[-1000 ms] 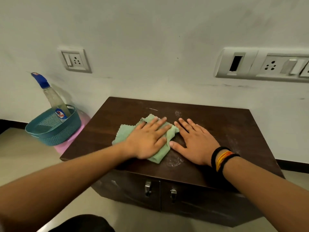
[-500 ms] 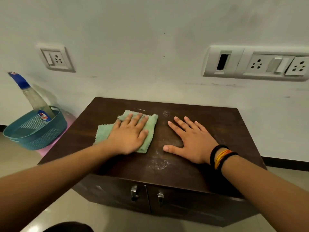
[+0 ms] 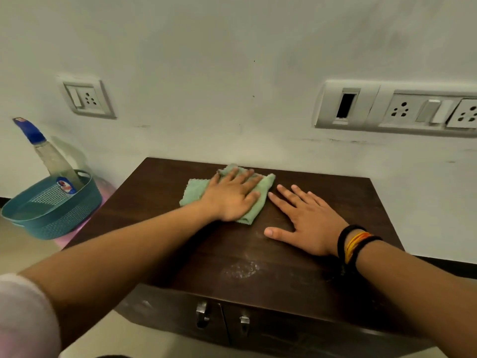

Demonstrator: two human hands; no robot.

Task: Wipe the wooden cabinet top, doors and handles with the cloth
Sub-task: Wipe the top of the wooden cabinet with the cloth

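The left hand lies flat on the green cloth, fingers straight, pressing it onto the cabinet top near the back edge by the wall; this grip curls round nothing. The cloth's long axis runs roughly left to right, with a loose corner sticking out to the left of the hand. The right hand rests open on bare wood just beside the cloth, fingertips close to its right edge, so a stroke to the right would meet it. A pale dusty patch lies nearer the front edge, toward the person, with open wood between it and the cloth. The doors and handles below look untouched.
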